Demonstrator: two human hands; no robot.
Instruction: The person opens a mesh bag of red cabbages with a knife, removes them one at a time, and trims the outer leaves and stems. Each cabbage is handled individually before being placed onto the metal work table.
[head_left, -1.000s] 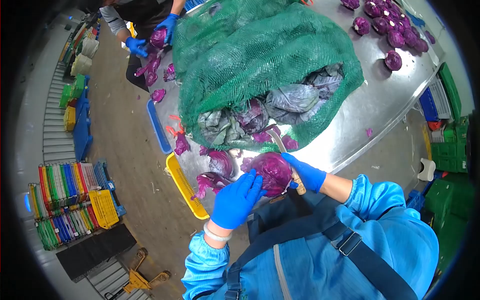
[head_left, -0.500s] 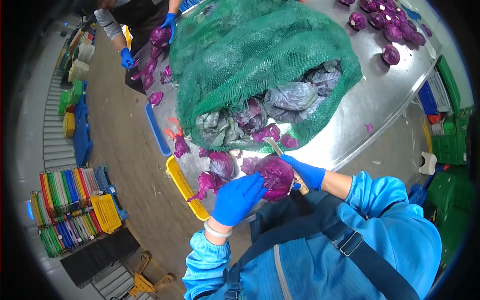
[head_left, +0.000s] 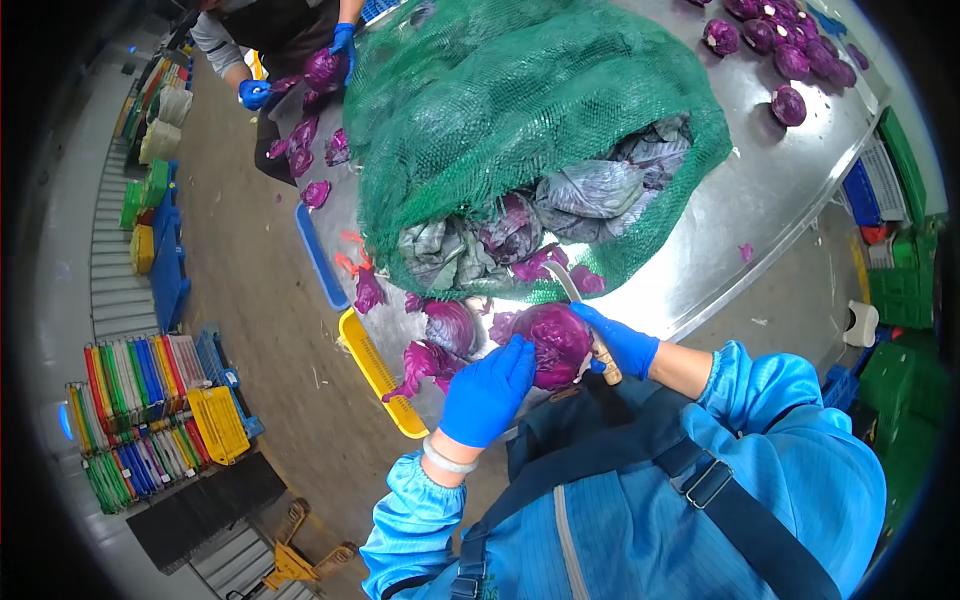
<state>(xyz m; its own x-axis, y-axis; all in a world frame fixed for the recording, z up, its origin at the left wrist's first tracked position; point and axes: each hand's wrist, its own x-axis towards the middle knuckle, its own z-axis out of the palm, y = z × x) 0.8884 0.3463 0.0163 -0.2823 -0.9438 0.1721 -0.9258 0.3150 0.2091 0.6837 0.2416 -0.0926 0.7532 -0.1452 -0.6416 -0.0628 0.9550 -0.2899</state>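
A peeled red cabbage [head_left: 557,345] sits at the table's near edge, between my two gloved hands. My left hand [head_left: 488,395] grips its left side, fingers close together and the thumb hidden. On the right, my right hand [head_left: 620,342] is closed around a knife with a wooden handle [head_left: 607,364], and touches the cabbage's side. The pale knife blade [head_left: 564,280] points up and away, past the cabbage. Loose purple leaves [head_left: 425,368] and another red cabbage [head_left: 450,326] lie left of it.
A green mesh sack [head_left: 520,120] of cabbages covers much of the metal table [head_left: 790,190]. Trimmed cabbages [head_left: 790,60] are grouped at far right. Yellow [head_left: 375,370] and blue [head_left: 320,255] baskets stand along the left edge. A co-worker's gloved hand [head_left: 343,50] holds a cabbage at the far left.
My left hand has slid from the cabbage's top toward its left side. The view has shifted slightly. The co-worker's other hand has risen toward their cabbage.
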